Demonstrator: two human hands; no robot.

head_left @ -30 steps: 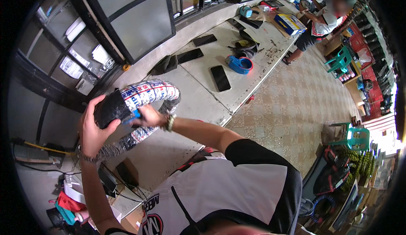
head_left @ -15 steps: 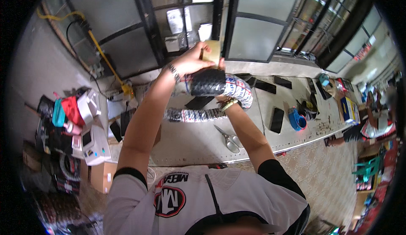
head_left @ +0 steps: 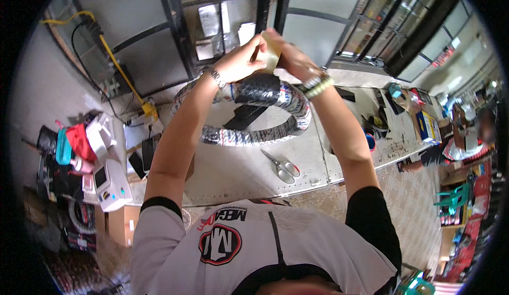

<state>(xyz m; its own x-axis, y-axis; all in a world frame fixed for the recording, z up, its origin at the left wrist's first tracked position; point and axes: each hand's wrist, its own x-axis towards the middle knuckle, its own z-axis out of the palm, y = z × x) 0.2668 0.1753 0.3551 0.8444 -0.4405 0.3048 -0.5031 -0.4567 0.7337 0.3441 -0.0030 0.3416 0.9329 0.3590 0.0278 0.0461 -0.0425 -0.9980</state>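
A ring-shaped bundle [head_left: 254, 137], perhaps a tire, is wrapped in printed plastic strips and rests on the pale table. Glossy black bubble wrap [head_left: 258, 89] covers a section of its far side. Just above that section, my left hand [head_left: 243, 62] grips a roll of yellowish packing tape [head_left: 272, 53] from its left. My right hand [head_left: 295, 60], somewhat blurred, closes on the same roll from the right, with its fingertips at the top edge. Scissors [head_left: 284, 171] lie on the table nearer to me, their handles toward me. A dark flat piece [head_left: 246, 116] shows inside the ring.
Left, a white device with a small screen [head_left: 108, 183] and phones [head_left: 148, 154] sit beside the table. A yellow cord [head_left: 124, 69] runs down the wall. Glass-paneled doors [head_left: 318, 35] stand beyond. A blue-yellow box [head_left: 428, 130] lies right, near another person [head_left: 466, 141].
My right hand has come up from inside the ring to the tape roll. Both hands and the roll are higher and farther away. The ring has shifted slightly, exposing more of its near side.
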